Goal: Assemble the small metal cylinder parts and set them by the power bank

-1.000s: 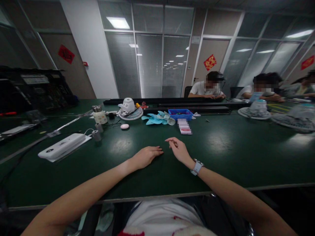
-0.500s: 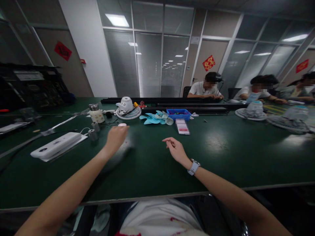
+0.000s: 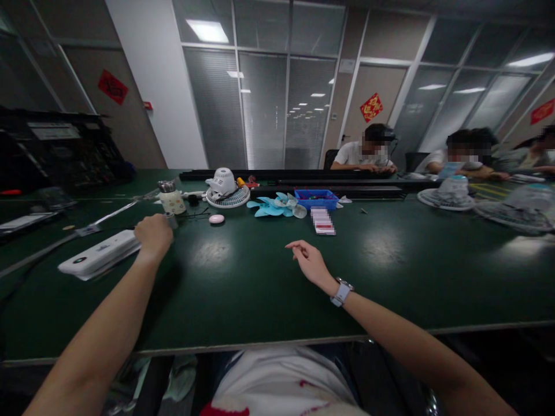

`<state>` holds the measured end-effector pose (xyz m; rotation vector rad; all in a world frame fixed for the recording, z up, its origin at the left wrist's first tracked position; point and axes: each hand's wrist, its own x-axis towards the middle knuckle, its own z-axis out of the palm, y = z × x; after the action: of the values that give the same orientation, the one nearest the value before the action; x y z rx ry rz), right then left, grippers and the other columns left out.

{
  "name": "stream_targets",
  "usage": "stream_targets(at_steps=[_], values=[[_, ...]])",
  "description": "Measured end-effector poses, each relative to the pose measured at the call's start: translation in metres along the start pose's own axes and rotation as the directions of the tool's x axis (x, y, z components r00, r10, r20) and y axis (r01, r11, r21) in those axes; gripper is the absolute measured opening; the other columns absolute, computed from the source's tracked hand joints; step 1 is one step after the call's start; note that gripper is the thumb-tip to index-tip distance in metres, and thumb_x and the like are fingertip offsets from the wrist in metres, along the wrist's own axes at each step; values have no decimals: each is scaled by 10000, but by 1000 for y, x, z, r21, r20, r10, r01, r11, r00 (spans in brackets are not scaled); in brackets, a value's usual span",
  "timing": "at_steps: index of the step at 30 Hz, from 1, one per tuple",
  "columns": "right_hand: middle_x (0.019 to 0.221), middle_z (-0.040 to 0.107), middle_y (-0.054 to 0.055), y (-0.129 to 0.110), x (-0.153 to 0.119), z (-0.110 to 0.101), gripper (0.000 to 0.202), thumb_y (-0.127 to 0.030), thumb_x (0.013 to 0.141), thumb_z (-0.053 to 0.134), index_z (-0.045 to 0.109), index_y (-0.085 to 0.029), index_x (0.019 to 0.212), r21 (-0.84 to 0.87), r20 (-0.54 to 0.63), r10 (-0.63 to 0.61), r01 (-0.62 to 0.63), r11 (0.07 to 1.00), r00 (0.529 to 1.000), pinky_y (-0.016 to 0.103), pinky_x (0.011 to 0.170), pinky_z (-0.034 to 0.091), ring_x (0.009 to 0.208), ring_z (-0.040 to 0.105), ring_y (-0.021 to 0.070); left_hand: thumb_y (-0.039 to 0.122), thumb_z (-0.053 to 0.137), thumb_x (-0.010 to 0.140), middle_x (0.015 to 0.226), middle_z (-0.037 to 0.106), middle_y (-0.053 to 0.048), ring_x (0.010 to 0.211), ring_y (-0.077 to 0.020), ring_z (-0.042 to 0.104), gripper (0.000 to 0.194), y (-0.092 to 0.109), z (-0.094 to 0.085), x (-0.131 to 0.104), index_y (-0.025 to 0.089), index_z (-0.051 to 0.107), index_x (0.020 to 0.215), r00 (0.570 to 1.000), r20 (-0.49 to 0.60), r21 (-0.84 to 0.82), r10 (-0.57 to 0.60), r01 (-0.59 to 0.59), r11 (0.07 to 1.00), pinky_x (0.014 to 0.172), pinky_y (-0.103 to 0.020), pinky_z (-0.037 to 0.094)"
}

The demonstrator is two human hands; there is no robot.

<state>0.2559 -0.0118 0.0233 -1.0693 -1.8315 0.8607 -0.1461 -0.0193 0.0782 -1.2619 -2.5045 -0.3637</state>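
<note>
My left hand (image 3: 154, 236) is curled, knuckles up, at the right end of a long white device (image 3: 102, 254). Its fingertips are hidden, so what they grip cannot be made out. A small metal cylinder (image 3: 171, 220) shows just behind the hand. To the hand's right, a pink oval object (image 3: 217, 219) lies on the green table (image 3: 243, 289). My right hand (image 3: 309, 261) hovers over or rests on the table with fingers loosely bent and apart, holding nothing. Nearest to it lies a white and pink card-like object (image 3: 323, 221), partly blurred out.
Behind stand a patterned bottle (image 3: 171, 199), a white fan part (image 3: 225, 188), blue fan blades (image 3: 273, 205) and a blue tray (image 3: 315, 199) of small parts. Black rails (image 3: 368, 190) run across the back. Other people (image 3: 364, 153) sit at the far side on the right.
My left hand has moved left, from beside the pink oval object to the white device's end and the metal cylinders. The pink object is now uncovered. My right hand has stayed put.
</note>
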Motion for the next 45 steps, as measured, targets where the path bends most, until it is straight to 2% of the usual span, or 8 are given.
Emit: stream_targets(at_steps=[9, 15, 25, 28, 32, 37, 41, 45], values=[[729, 571, 7, -3, -1, -1, 278, -270, 903, 445, 669, -162, 1030, -14, 6, 11, -11, 1000, 1000, 234, 525, 331, 580, 473, 116, 133, 467, 823, 1022, 641, -254, 950, -337, 605, 313, -1, -5, 3, -15, 654, 1027, 998, 67, -5, 1, -1, 1000, 738, -344, 451], [745, 576, 11, -4, -1, -2, 278, -277, 905, 451, 666, -161, 1035, -1, 19, 19, -19, 1000, 1000, 233, 529, 339, 592, 477, 116, 148, 465, 832, 1034, 632, -273, 949, -377, 608, 321, -3, -3, 5, -20, 653, 1032, 998, 66, -14, -12, 13, 1000, 710, -379, 463], [763, 594, 16, -2, 0, -2, 274, -282, 905, 455, 667, -173, 1039, -2, 17, 25, -25, 1000, 1000, 237, 552, 360, 622, 506, 124, 147, 499, 804, 940, 642, -250, 870, -339, 604, 295, -9, 0, 9, -9, 671, 986, 997, 61, -32, 54, -52, 998, 684, -356, 445], [772, 597, 20, -2, 0, -2, 275, -274, 908, 448, 664, -167, 1041, -5, 17, 12, -12, 1000, 1000, 238, 556, 359, 627, 506, 123, 186, 500, 833, 964, 641, -261, 877, -340, 611, 315, -11, 4, 12, -18, 671, 1000, 995, 78, -32, 55, -52, 998, 696, -361, 446], [804, 617, 28, 0, 1, -1, 265, -261, 902, 453, 666, -162, 1024, -9, 5, -12, 12, 1000, 1000, 242, 594, 375, 680, 537, 130, 334, 515, 872, 998, 645, -268, 912, -336, 611, 432, -14, 12, 14, -29, 662, 1053, 990, 113, -53, 86, -80, 995, 724, -356, 444], [777, 604, 21, 3, 1, -1, 269, -272, 903, 454, 666, -167, 1031, -7, 14, -11, 12, 1000, 1000, 241, 584, 374, 678, 538, 133, 327, 576, 833, 1033, 663, -219, 970, -346, 604, 430, -17, 15, 16, 46, 657, 1149, 986, 112, -82, 122, -113, 990, 759, -367, 440], [766, 586, 13, 3, 1, 0, 274, -292, 907, 454, 664, -173, 1039, -1, 28, 4, -4, 1000, 1000, 241, 567, 370, 639, 518, 125, 426, 639, 789, 995, 695, -139, 973, -324, 616, 494, -2, 13, 15, 108, 657, 1166, 978, 113, -156, 175, -156, 975, 760, -346, 455], [759, 579, 8, 4, 1, 0, 272, -297, 908, 457, 665, -178, 1038, -5, 33, 2, -1, 1000, 999, 239, 562, 364, 625, 507, 121, 497, 683, 731, 995, 713, -98, 934, -277, 658, 521, 44, 9, -13, 157, 674, 1126, 917, 149, -415, 370, -282, 865, 764, -309, 487]])
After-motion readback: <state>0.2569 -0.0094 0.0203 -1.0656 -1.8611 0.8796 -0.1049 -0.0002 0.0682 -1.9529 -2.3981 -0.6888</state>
